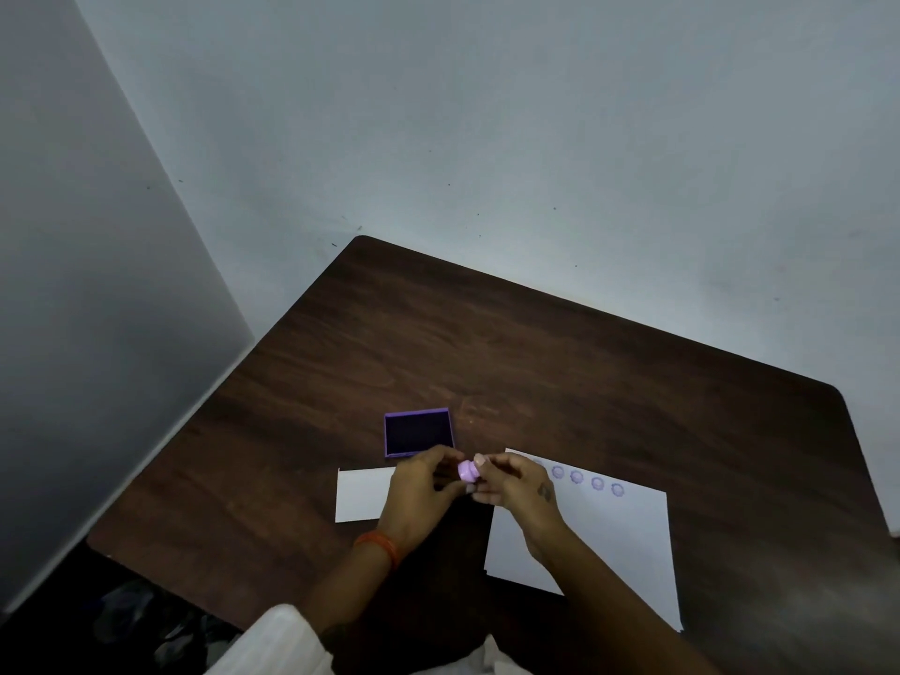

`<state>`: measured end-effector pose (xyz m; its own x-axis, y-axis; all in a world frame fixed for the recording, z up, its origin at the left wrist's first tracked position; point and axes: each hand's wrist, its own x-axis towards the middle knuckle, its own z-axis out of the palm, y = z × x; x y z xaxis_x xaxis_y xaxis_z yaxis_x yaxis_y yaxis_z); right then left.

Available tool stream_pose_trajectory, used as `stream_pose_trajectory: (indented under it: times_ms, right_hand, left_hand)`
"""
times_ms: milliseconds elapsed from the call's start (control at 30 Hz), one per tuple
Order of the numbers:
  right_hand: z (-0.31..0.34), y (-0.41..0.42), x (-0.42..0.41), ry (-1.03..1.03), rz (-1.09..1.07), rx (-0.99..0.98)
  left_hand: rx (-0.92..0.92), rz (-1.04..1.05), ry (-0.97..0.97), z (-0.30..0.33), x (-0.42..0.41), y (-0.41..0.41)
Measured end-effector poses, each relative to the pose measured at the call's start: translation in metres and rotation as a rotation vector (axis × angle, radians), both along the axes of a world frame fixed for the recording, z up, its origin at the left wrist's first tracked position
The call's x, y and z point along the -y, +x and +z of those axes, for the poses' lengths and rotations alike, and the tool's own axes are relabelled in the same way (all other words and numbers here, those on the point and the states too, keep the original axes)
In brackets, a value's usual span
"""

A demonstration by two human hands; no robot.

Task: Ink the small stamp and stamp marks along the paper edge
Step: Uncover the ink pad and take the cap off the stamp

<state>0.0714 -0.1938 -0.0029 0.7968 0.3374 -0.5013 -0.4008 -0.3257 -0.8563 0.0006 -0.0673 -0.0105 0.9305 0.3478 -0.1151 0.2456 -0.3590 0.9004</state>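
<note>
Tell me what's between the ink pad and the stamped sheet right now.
In the head view, both hands, left hand and right hand, hold the small stamp between ink pad and stamped sheet.

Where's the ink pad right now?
The open purple ink pad sits on the dark table, just beyond the left hand and left of the stamped paper.

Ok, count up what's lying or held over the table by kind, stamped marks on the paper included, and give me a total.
Paper sheets: 2, the large sheet and the small sheet
Ink pad: 1
Small stamp: 1, held between the left hand and right hand
Visible stamped marks: 4 clear ones; the right hand may hide more
Total: 8
</note>
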Motion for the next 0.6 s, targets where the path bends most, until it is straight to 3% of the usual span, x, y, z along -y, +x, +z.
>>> stream_pose_trajectory:
  times_ms: [467,600]
  right_hand:
    - [0.012,0.004,0.002,0.070,0.098,-0.026]
    - [0.017,0.011,0.007,0.253,-0.043,-0.257]
  left_hand:
    - [0.030,-0.028,0.033,0.011,-0.008,0.002]
    - [0.019,-0.003,-0.013,0.010,-0.010,0.001]
